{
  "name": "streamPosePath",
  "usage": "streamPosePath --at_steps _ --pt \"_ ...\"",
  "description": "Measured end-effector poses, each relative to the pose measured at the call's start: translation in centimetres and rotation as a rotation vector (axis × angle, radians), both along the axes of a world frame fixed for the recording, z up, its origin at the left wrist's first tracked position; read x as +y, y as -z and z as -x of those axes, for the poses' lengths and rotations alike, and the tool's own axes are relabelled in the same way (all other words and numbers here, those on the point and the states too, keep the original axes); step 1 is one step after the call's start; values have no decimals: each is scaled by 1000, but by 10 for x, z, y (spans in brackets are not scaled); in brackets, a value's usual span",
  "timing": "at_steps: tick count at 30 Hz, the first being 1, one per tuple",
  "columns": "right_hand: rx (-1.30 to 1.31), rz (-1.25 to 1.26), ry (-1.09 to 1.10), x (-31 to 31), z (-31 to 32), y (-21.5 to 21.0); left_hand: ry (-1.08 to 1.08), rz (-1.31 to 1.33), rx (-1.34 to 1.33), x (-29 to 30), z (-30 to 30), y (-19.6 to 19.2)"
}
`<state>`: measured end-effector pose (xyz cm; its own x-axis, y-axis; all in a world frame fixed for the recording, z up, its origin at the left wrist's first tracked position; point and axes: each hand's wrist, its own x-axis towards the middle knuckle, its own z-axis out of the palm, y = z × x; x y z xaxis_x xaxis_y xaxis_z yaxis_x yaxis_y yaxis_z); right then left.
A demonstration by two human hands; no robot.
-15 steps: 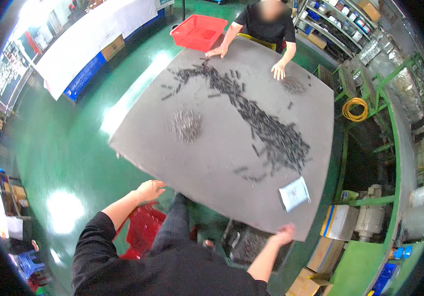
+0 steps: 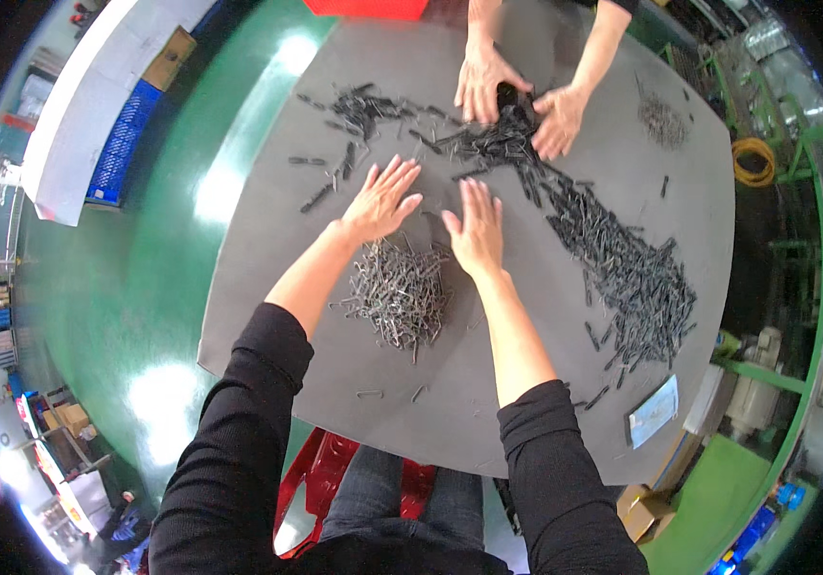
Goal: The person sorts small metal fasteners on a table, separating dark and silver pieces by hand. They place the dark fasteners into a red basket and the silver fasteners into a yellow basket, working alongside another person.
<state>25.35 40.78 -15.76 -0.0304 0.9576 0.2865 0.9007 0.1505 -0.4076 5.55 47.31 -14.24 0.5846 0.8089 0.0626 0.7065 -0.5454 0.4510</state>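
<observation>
My left hand (image 2: 382, 201) lies over the grey table with fingers stretched out, just beyond a heap of small bent metal pieces (image 2: 397, 295). On the heap's far right side is my right hand (image 2: 476, 228), its fingers also straight and holding nothing. Both palms face down; whether they press on the tabletop I cannot tell. Short black strips (image 2: 637, 283) form a long, loose band running from far left to near right. Across from me, another person's hands (image 2: 558, 120) cup the far part of that band.
A smaller heap of metal pieces (image 2: 663, 125) sits at the far right. Near the right edge lies a pale blue packet (image 2: 654, 414). A red bin (image 2: 368, 8) stands beyond the far edge, and a red stool (image 2: 320, 479) is below me.
Both my hands have moved from the table's near edge forward over its middle, beyond the metal heap. The other person's hands have come together around the black strips.
</observation>
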Motion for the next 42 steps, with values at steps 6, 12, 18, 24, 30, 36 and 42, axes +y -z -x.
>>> streamPosePath --at_steps 6,12,18,24,30,36,42 --pt "186 108 -296 -65 22 -19 277 209 -72 -59 10 -24" --pt "334 169 -244 -178 -25 -53 377 351 -5 -138 5 -51" --pt "257 -149 651 -222 -261 -70 502 162 -73 -173 -90 -70" --pt "170 -123 928 -246 -451 -25 1147 111 63 -291 -273 -37" --pt "4 1 992 -220 -501 14 970 -220 200 -287 -421 -17" --pt "74 -30 622 -130 -453 6 586 -190 208 -212 -433 -13" --pt "194 -60 355 -50 -339 -1 293 -215 240 -167 -349 -24"
